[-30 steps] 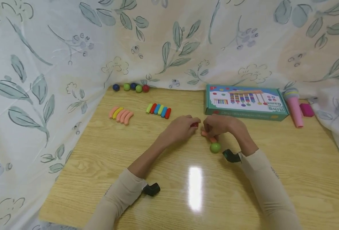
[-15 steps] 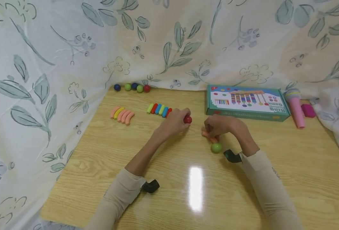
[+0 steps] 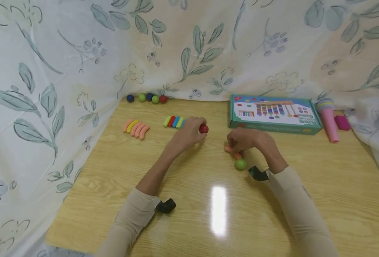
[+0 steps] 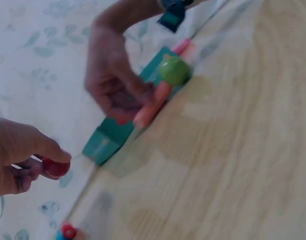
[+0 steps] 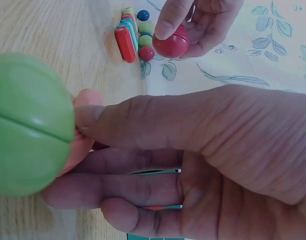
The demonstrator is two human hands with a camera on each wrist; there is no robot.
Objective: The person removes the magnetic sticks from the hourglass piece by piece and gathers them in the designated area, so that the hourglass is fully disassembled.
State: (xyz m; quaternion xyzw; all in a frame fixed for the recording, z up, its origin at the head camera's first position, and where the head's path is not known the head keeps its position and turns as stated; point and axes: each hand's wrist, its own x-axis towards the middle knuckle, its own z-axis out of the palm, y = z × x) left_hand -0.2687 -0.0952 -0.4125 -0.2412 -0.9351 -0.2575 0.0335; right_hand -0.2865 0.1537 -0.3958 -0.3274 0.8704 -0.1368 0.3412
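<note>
My left hand (image 3: 194, 131) pinches a small red ball (image 3: 203, 129) just above the wooden table (image 3: 189, 214), close to a row of coloured pieces (image 3: 175, 122). The left wrist view shows the red ball (image 4: 55, 167) between thumb and fingers. My right hand (image 3: 239, 145) grips a short orange stick (image 3: 236, 154) with a green ball (image 3: 240, 164) at its near end, low on the table. In the right wrist view the green ball (image 5: 27, 125) fills the left side, the orange stick (image 5: 85, 125) lies under my thumb, and the red ball (image 5: 170, 44) shows beyond.
A teal game box (image 3: 274, 114) lies at the back right, with a pink toy microphone (image 3: 329, 119) and a pink block (image 3: 342, 122) beside it. Orange and yellow curved pieces (image 3: 136, 128) and several balls (image 3: 146, 97) sit at the back left. Leaf-print cloth (image 3: 48, 89) walls the table.
My left hand has drawn away from the right hand, carrying the red ball back and to the left toward the coloured row. The right hand and its stick stayed put.
</note>
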